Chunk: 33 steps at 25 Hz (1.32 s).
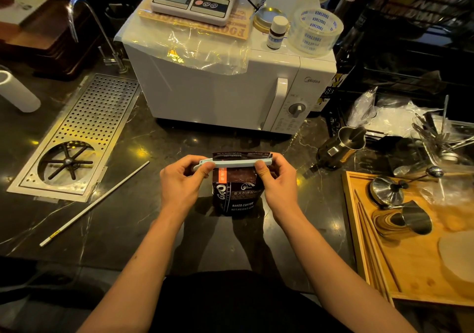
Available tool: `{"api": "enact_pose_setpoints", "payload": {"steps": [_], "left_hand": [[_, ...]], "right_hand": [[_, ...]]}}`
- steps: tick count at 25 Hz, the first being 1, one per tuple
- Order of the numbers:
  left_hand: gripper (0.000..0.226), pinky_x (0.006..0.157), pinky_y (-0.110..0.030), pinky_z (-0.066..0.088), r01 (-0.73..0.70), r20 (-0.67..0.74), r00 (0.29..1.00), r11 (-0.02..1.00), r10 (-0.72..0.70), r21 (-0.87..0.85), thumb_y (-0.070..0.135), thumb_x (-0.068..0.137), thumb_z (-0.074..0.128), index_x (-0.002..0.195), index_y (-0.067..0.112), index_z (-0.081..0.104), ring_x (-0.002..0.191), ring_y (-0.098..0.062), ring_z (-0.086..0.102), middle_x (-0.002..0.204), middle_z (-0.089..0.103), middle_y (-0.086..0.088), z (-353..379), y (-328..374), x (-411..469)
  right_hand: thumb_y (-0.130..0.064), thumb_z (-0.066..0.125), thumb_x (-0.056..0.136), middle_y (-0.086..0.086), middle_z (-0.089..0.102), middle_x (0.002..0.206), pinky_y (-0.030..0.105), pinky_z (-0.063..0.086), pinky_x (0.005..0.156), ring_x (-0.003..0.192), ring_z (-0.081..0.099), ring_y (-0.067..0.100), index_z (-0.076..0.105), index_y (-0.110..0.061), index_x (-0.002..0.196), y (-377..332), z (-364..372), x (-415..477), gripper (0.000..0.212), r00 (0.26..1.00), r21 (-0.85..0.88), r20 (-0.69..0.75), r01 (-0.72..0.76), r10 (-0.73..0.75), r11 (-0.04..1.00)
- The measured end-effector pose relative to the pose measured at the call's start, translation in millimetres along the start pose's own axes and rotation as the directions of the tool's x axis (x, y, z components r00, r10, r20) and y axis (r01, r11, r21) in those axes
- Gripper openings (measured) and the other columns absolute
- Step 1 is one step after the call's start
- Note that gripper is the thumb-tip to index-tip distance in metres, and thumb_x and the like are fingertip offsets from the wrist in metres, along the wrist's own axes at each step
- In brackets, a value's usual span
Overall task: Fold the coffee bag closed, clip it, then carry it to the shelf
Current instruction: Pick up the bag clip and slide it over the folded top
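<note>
A dark brown coffee bag (237,194) stands upright on the black marble counter (143,137), in front of the microwave. Its top is folded over, and a long pale blue clip (233,164) lies across the fold. My left hand (183,181) pinches the clip's left end between thumb and fingers. My right hand (275,178) pinches the clip's right end and the bag's upper right corner. The bag's top strip sticks up just behind the clip.
A white microwave (225,89) stands right behind the bag, with a scale (195,1) and a tape roll (316,31) on top. A steel drain grid (77,137) and a white stick (95,203) lie left. A steel pitcher (343,148) and a wooden tray (410,237) sit right.
</note>
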<state>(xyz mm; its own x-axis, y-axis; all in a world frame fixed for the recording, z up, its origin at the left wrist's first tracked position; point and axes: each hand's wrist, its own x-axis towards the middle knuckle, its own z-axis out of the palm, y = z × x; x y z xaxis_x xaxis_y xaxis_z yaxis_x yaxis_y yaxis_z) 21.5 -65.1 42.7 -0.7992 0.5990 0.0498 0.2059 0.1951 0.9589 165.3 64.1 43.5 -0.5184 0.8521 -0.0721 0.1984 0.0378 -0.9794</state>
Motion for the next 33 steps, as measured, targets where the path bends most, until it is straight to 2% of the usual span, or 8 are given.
{"api": "enact_pose_setpoints", "payload": {"steps": [4, 8, 11, 16, 20, 24, 29, 33], "left_hand": [[0.008, 0.065, -0.020, 0.055, -0.003, 0.034, 0.999, 0.999, 0.002, 0.036, 0.026, 0.085, 0.069, 0.093, 0.027, 0.067, 0.072, -0.004, 0.065, 0.080, 0.068, 0.010, 1, -1, -2], [0.014, 0.074, -0.019, 0.054, -0.001, 0.102, 0.995, 0.998, -0.005, 0.062, 0.031, 0.087, 0.067, 0.098, 0.023, 0.061, 0.087, -0.005, 0.065, 0.092, 0.065, 0.010, 3, 0, -7], [0.026, 0.078, -0.015, 0.048, -0.116, 0.177, 0.980, 0.985, 0.092, 0.129, 0.033, 0.079, 0.075, 0.101, 0.025, 0.063, 0.095, -0.001, 0.058, 0.100, 0.060, 0.008, 4, 1, -3], [0.022, 0.065, -0.007, 0.039, -0.201, 0.223, 0.960, 0.972, 0.170, 0.121, 0.024, 0.076, 0.079, 0.095, 0.013, 0.073, 0.075, 0.003, 0.051, 0.081, 0.051, 0.007, 3, 3, 11], [0.018, 0.063, -0.011, 0.041, -0.176, 0.239, 0.959, 0.980, 0.149, 0.096, 0.024, 0.074, 0.080, 0.089, 0.019, 0.072, 0.072, -0.002, 0.052, 0.079, 0.050, 0.008, 1, 2, 13], [0.016, 0.061, -0.012, 0.040, -0.183, 0.244, 0.957, 0.980, 0.159, 0.080, 0.030, 0.074, 0.079, 0.086, 0.024, 0.070, 0.070, -0.003, 0.051, 0.077, 0.050, 0.008, -1, 2, 13], [0.019, 0.059, -0.014, 0.039, -0.158, 0.255, 0.957, 0.986, 0.138, 0.058, 0.025, 0.074, 0.080, 0.074, 0.035, 0.064, 0.068, -0.003, 0.050, 0.076, 0.048, 0.007, -3, 2, 11], [0.012, 0.059, -0.014, 0.039, -0.144, 0.256, 0.958, 0.988, 0.126, 0.051, 0.022, 0.076, 0.080, 0.078, 0.023, 0.068, 0.068, -0.003, 0.049, 0.076, 0.048, 0.006, -1, 2, 10]], "right_hand": [[-0.023, 0.059, 0.095, -0.005, 0.069, 0.094, 0.033, 0.060, 0.077, 0.088, 0.068, 0.005, 0.062, -0.020, 0.101, 1, 0, 0, 0.007, 1.000, -0.008, -0.003, 0.002, -0.002, 1.000], [-0.022, 0.060, 0.094, -0.003, 0.069, 0.093, 0.026, 0.059, 0.073, 0.086, 0.068, 0.004, 0.062, -0.022, 0.097, -1, -3, -3, 0.004, 1.000, 0.016, 0.028, 0.007, -0.007, 1.000], [-0.015, 0.061, 0.094, 0.001, 0.068, 0.092, 0.021, 0.055, 0.069, 0.085, 0.067, 0.007, 0.063, -0.016, 0.098, -4, -10, -5, 0.005, 0.997, 0.026, 0.078, 0.020, -0.022, 0.999], [-0.017, 0.067, 0.090, 0.007, 0.069, 0.096, 0.032, 0.057, 0.080, 0.094, 0.066, 0.021, 0.065, -0.014, 0.101, -9, -24, 0, 0.011, 0.989, -0.128, 0.146, 0.037, -0.018, 0.991], [-0.031, 0.073, 0.084, -0.009, 0.063, 0.100, 0.031, 0.045, 0.087, 0.100, 0.056, 0.014, 0.067, -0.023, 0.107, -36, -34, 16, 0.025, 0.910, -0.495, 0.384, 0.348, -0.159, 0.796], [-0.039, 0.070, 0.084, -0.004, 0.062, 0.103, 0.043, 0.052, 0.085, 0.098, 0.057, 0.015, 0.065, -0.023, 0.112, -64, -15, 36, 0.033, 0.768, -0.591, 0.639, 0.536, -0.056, 0.604], [-0.048, 0.067, 0.084, -0.008, 0.060, 0.100, 0.046, 0.052, 0.082, 0.095, 0.057, 0.012, 0.066, -0.025, 0.111, -71, -3, 45, 0.036, 0.672, -0.553, 0.740, 0.600, 0.011, 0.578], [-0.047, 0.064, 0.087, -0.007, 0.063, 0.100, 0.049, 0.051, 0.080, 0.096, 0.058, 0.015, 0.066, -0.026, 0.111, -68, -2, 42, 0.032, 0.694, -0.569, 0.719, 0.616, -0.033, 0.544]]}}
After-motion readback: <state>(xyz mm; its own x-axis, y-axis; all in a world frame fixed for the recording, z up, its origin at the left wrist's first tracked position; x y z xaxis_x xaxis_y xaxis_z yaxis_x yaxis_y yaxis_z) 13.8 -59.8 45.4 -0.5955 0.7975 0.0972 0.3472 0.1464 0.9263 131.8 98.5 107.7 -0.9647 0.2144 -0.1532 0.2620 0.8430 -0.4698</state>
